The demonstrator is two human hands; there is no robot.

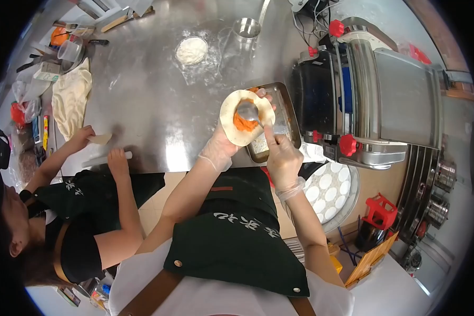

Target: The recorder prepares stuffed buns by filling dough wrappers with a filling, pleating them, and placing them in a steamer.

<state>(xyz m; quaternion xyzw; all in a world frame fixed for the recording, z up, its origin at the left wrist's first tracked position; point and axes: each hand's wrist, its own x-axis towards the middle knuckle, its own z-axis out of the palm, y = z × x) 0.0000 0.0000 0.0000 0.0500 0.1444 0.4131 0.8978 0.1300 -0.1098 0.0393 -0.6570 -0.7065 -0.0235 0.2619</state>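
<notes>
My left hand [219, 149], in a clear plastic glove, supports a round flat dough wrapper [230, 112] from below, its fingertips showing past the far right edge. Orange filling [243, 125] lies in the middle of the wrapper. Closed around the handle of a metal spoon [247, 111], my gloved right hand [284, 160] presses the bowl of the spoon on the filling. Beneath the wrapper and to its right is a rectangular metal tray [292, 115], partly hidden, with some orange filling at its far end.
At left a co-worker's hands hold a dough piece [101, 139] and touch a rolling pin [96, 160]. A dough sheet [71, 97], white flour [192, 51] and a metal cup [246, 29] are on the table. A roller machine [361, 89] stands right; below it, a round pan [354, 196] of white discs.
</notes>
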